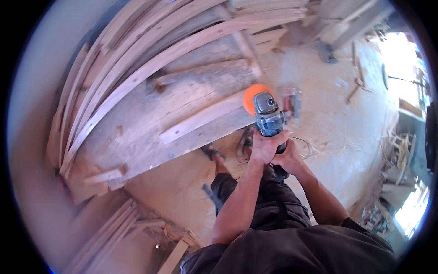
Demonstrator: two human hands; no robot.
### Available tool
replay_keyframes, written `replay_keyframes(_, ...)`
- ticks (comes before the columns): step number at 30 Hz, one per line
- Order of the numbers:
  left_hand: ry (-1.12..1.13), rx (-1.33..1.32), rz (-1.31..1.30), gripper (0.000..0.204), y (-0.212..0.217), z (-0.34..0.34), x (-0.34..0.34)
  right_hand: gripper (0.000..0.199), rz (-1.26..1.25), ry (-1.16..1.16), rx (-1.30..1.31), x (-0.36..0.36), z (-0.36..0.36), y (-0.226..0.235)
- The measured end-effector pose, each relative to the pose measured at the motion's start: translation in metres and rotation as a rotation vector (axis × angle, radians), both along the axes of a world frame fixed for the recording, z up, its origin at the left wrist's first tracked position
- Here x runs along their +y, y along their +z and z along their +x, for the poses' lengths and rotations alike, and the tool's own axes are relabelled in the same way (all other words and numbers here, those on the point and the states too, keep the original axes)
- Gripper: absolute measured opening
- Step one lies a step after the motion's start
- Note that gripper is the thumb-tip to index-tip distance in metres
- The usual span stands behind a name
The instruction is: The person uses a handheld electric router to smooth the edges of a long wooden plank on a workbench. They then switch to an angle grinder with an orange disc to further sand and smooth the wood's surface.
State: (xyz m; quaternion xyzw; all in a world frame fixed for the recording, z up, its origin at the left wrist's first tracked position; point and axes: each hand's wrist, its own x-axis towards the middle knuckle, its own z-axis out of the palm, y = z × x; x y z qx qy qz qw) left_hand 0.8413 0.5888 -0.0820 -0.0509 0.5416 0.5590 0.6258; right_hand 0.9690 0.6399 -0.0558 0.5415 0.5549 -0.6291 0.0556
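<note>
My left hand [263, 147] is wrapped round the body of a grey-blue angle grinder [270, 119], just behind its head. Further back, my right hand [289, 159] closes on its dark rear handle. An orange disc [251, 97] is fitted under the grinder's head. The disc is over the right end of a pale wooden board [205, 117] lying on the workbench [137, 153]. Whether the disc touches the wood I cannot tell.
Long wooden strips [150, 61] lie along the far side of the bench. A small wood block [106, 176] rests at its left end. A red and grey tool [292, 102] is on the floor beyond the grinder, and a cord [305, 144] loops nearby. Planks [107, 237] are stacked at the lower left.
</note>
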Motion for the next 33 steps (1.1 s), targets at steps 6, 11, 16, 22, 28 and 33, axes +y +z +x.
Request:
replay_keyframes(6, 0.313, -0.046, 0.039, 0.023, 0.0, -0.059, -0.092, 0.055, -0.031, 0.232, 0.096, -0.069, -0.095, 0.006)
replay_keyframes(11, 0.411, -0.031, -0.013, 0.024, 0.006, -0.106, -0.166, 0.06, 0.014, 0.351, 0.14, -0.132, -0.145, -0.002)
replay_keyframes(16, 0.398, -0.032, -0.034, 0.027, 0.001, -0.116, -0.173, 0.046, -0.089, 0.342, 0.112, -0.138, -0.152, -0.007)
replay_keyframes(22, 0.054, 0.224, 0.028, 0.051, 0.01, -0.102, -0.123, 0.034, -0.079, -0.081, 0.185, -0.103, -0.11, 0.0)
replay_keyframes(28, 0.852, 0.866, -0.447, 0.064, -0.072, -0.224, -0.254, 0.025, 0.052, -0.385, 0.144, -0.058, -0.056, 0.009)
replay_keyframes(33, 0.706, 1.043, -1.392, 0.112, -0.039, -0.393, -0.367, 0.031, 0.002, -0.384, 0.132, -0.062, -0.03, 0.021)
